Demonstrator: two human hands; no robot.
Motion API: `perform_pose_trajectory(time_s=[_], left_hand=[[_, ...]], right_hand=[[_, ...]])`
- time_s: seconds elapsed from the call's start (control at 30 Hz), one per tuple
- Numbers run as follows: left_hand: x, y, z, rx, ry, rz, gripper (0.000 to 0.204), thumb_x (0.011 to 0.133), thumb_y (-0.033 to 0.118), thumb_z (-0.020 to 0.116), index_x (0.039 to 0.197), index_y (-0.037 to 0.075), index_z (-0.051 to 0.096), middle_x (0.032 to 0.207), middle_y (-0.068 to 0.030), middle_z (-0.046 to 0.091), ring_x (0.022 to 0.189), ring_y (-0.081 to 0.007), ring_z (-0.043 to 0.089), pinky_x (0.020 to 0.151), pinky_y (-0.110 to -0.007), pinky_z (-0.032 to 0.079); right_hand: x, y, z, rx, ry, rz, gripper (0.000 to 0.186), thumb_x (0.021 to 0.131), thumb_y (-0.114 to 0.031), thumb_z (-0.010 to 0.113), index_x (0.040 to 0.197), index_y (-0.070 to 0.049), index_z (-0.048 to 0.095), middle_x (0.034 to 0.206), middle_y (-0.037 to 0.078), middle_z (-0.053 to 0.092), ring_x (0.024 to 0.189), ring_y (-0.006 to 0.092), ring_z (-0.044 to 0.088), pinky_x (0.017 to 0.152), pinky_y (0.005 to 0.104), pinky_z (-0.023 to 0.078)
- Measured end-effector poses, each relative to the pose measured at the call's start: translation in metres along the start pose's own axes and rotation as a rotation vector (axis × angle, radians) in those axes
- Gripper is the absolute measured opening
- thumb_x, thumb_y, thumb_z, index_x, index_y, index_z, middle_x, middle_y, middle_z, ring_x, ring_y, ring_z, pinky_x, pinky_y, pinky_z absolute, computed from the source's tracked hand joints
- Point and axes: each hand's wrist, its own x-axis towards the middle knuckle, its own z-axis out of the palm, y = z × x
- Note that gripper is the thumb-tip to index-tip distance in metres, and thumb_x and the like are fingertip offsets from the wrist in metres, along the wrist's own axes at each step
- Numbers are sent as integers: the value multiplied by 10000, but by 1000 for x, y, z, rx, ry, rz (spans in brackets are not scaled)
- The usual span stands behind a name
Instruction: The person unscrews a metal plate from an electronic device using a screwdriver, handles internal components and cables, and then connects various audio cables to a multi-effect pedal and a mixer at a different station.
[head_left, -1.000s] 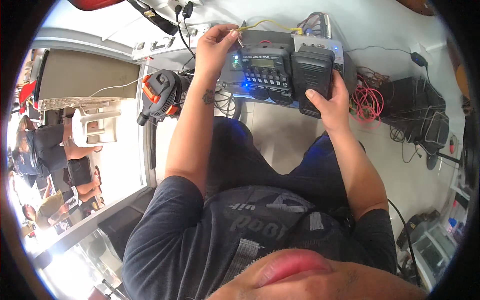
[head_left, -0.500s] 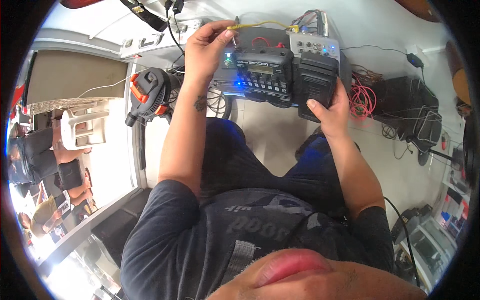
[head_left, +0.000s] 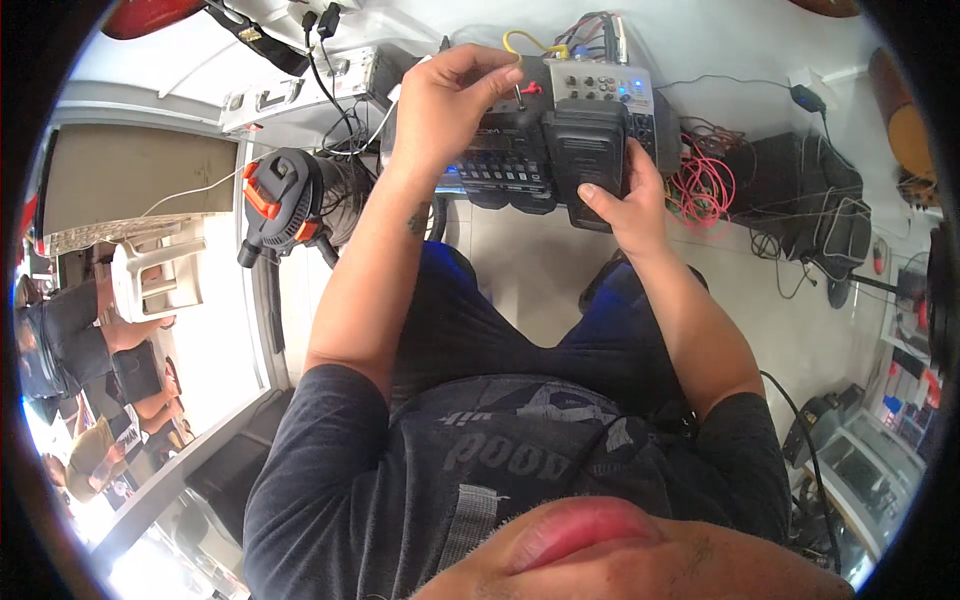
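My left hand [head_left: 450, 105] pinches the plug end of a yellow cable [head_left: 535, 46]. The metal plug points down, by the far edge of a black multi-effects pedal unit [head_left: 503, 168]. Whether its tip touches the unit I cannot tell. My right hand [head_left: 630, 208] grips the unit at its right side, thumb on the black foot pedal [head_left: 585, 150]. From the plug, the cable loops over to a small grey mixer [head_left: 600, 84] with knobs and blue lights. My left hand and wrist cover part of the unit's left end.
Left of the unit stand a silver case [head_left: 290, 95] and a black-and-orange vacuum cleaner [head_left: 290, 200]. A coiled pink cable [head_left: 705, 190] and black bags [head_left: 800, 200] lie to the right. A white plastic chair [head_left: 155, 280] and other people are visible at far left.
My left hand has moved right with the plug, from beyond the unit's left corner to its far edge. The yellow cable now bends in a tighter loop. My right hand keeps its grip.
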Motion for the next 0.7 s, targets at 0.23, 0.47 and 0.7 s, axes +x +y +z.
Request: perform_pose_trajectory(time_s=[0.23,0.47,0.7], left_hand=[[-3,8,4,67,30,6,186,932,113,779,1080,1,766,912,-51,770,819,-100,709,768,-243,564],[-9,7,9,206,16,52,185,935,139,782,1079,22,775,914,-29,774,842,-77,690,777,-241,543],[2,-2,-6,11,151,45,190,947,113,760,1095,-5,755,945,-56,771,870,-110,701,807,-259,555]], right_hand=[[0,-3,0,21,3,-8,629,794,-20,818,1348,36,525,1244,93,647,1138,173,628,1036,342,479],[-1,-3,-2,27,16,-15,638,791,-32,829,1347,45,524,1242,100,648,1143,176,625,1033,339,480],[-3,-5,-4,19,-7,-43,634,801,-46,826,1352,45,525,1246,102,653,1145,184,629,1039,344,479]])
